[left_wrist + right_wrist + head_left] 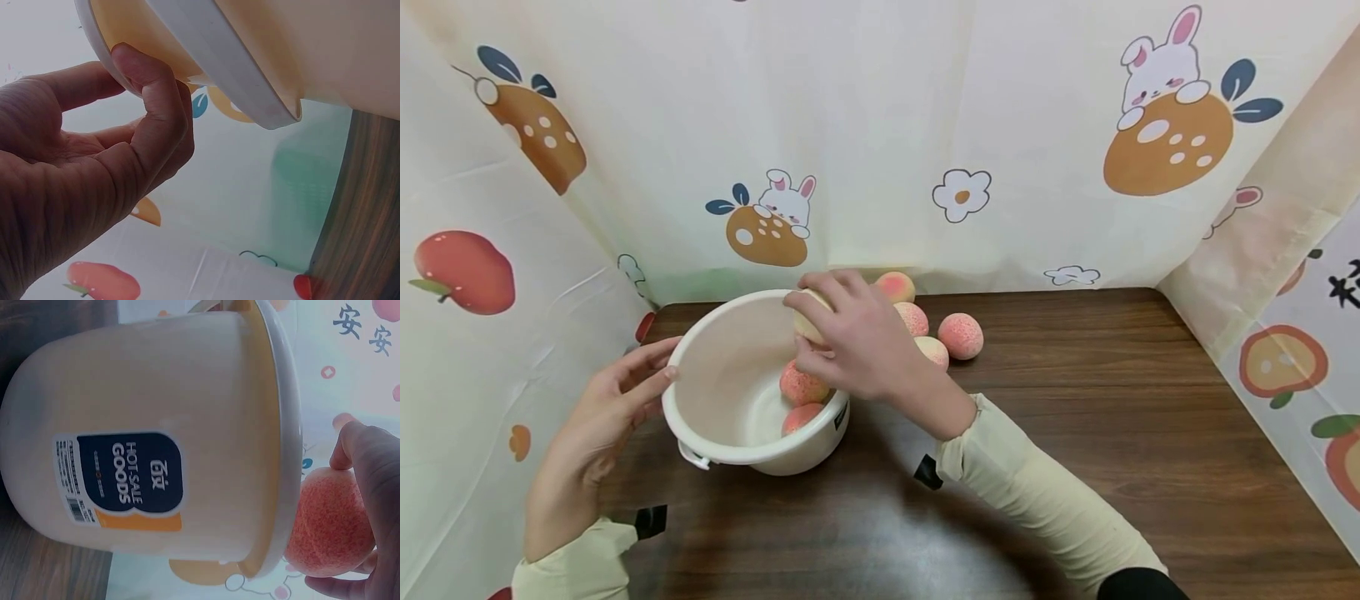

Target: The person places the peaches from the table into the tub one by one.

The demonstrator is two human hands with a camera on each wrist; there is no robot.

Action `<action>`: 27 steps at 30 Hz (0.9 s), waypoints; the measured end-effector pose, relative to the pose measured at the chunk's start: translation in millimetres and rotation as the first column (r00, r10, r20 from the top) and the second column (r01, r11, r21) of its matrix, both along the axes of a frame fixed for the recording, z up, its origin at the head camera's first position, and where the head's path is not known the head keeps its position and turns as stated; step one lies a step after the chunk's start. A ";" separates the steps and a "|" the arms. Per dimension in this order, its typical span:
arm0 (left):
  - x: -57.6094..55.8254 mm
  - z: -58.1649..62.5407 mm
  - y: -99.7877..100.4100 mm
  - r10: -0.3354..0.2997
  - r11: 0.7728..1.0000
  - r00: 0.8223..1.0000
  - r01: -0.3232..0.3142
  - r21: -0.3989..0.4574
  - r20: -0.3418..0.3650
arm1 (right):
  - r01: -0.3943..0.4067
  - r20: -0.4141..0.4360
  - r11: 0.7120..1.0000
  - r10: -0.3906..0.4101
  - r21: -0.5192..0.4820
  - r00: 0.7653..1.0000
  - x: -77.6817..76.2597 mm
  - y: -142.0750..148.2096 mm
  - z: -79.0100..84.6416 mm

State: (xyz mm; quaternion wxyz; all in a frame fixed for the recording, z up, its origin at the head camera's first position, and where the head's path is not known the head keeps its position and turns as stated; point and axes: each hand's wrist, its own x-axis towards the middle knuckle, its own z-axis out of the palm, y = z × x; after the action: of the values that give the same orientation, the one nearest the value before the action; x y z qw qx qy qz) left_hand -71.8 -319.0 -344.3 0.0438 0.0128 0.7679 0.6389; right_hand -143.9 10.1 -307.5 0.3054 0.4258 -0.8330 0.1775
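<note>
A cream plastic bucket (715,455) with a white rim stands upright on the table at left of centre. My left hand (613,408) pinches its left rim; in the left wrist view a fingertip (128,59) overlaps the rim edge. Over the bucket's right rim, my right hand (865,337) grips a peach (809,318), its fingers spread round it. In the right wrist view this peach (330,528) shows a speckled pink side, just beyond the rim. Inside the bucket, two peaches (802,383) are visible against the right wall; the hand and rim hide part of that side.
Several loose peaches (961,336) lie on the dark wood table (1075,433) behind and right of my right hand, one partly hidden by it. Printed curtains (880,125) enclose the back and sides. A bucket handle end (693,456) shows at the front left.
</note>
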 end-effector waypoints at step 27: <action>0.7 0.8 0.1 0.010 0.999 1.000 -0.009 -0.039 0.013 | -0.114 0.060 0.991 0.110 0.066 0.992 13.0 -37.2 -14.8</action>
State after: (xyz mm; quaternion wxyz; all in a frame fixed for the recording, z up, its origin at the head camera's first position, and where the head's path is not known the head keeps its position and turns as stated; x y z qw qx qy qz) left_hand -71.1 -318.9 -343.6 0.0463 0.0040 0.7800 0.6241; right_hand -131.0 -27.1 -322.3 0.2565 0.4768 -0.8218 0.1775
